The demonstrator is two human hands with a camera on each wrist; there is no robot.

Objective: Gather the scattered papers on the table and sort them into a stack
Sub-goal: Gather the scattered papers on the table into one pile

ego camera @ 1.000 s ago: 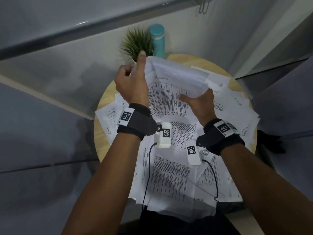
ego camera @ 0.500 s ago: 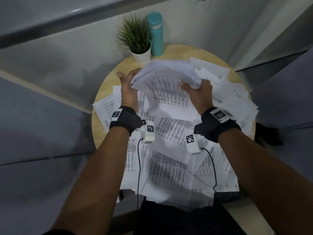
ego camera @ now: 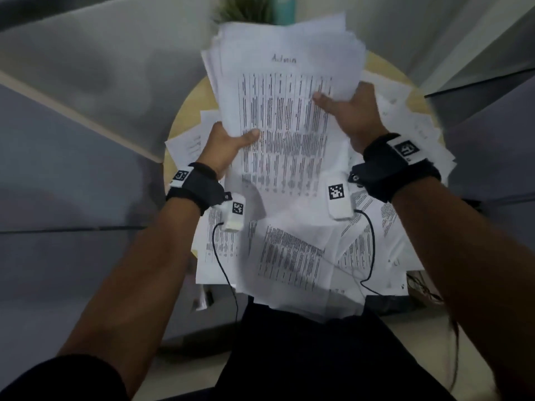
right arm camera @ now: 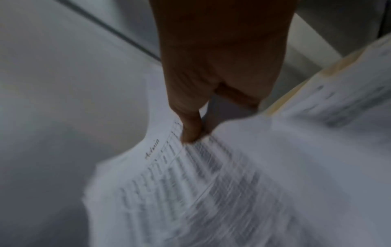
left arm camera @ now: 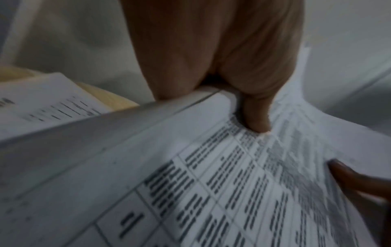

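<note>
Head looking down, both wrists close on sheaf (ego camera: 289,117)

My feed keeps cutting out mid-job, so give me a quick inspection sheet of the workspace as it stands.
Surface: round wooden table, mostly covered by paper.
Job's things: bundle of papers held above the table, top sheet marked "Admin"; loose papers scattered beneath, some overhanging the near edge.
Clutter: plant and teal bottle at the far edge, partly hidden behind the bundle.
Hands: left hand grips the bundle's left edge, thumb on top; right hand grips its right edge.
Cables: black cables hang from both wrists over the loose papers.
Surroundings: grey walls around the table.
</note>
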